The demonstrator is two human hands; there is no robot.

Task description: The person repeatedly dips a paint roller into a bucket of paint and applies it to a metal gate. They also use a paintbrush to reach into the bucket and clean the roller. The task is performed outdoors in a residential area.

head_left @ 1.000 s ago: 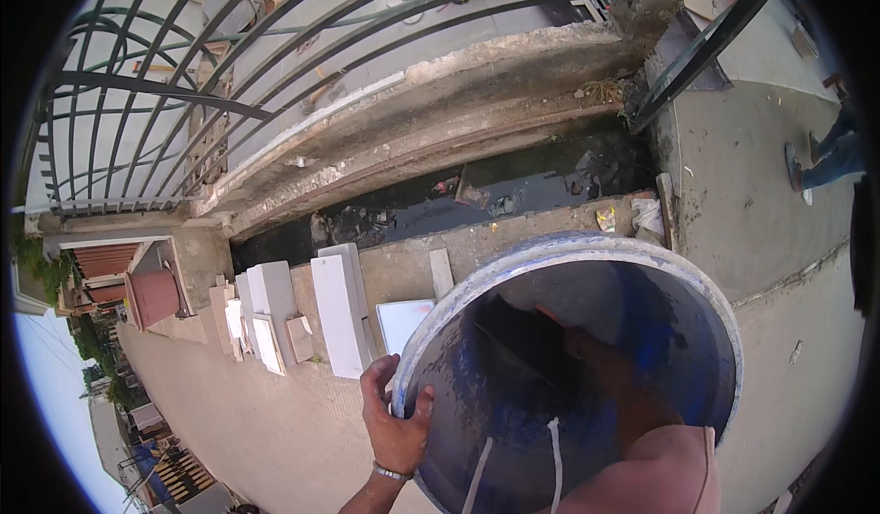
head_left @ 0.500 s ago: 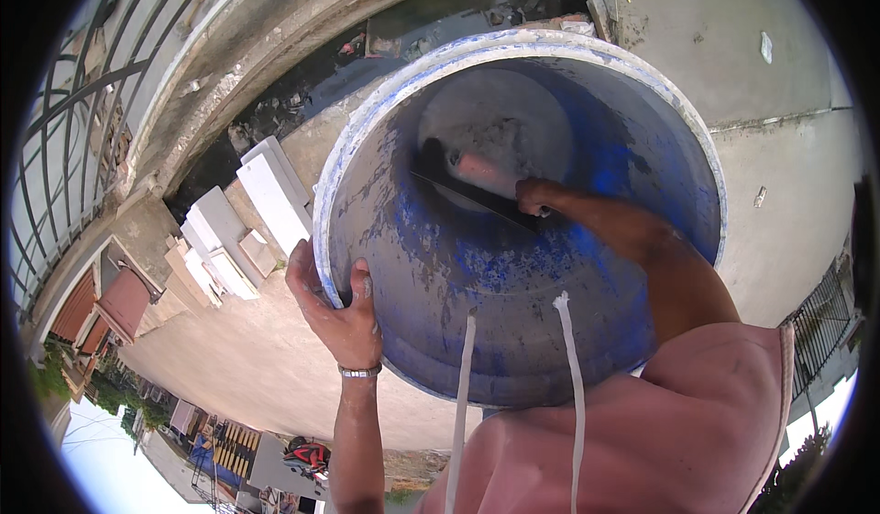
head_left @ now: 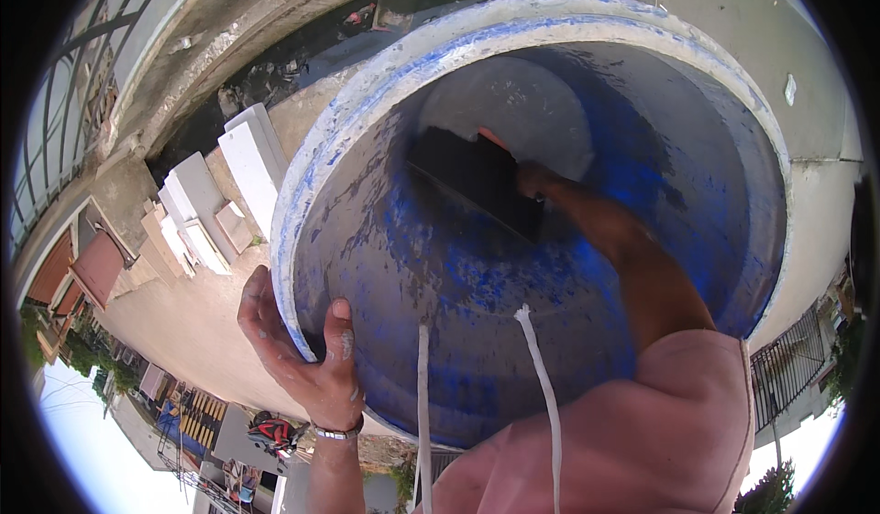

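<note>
A large blue plastic drum, its inside smeared with grey, lies tilted with its mouth facing me. My left hand grips its whitish rim at the lower left, thumb inside and fingers outside. My right arm reaches deep into the drum. Near the bottom, my right hand is closed on a dark, flat, rectangular tool with an orange part showing along its upper edge. Shadow hides the fingers' exact hold. Beyond the tool shows the drum's pale grey bottom; whether material lies there I cannot tell.
White blocks and offcuts stand on the concrete left of the drum. A ditch with dark water and debris runs behind it. Metal bars rise at the far left. Two white cords hang from my clothing before the drum.
The drum's mouth appears larger and nearer. The tool has turned from nearly edge-on to showing its broad dark face, covering most of the orange part. My left hand stays on the rim.
</note>
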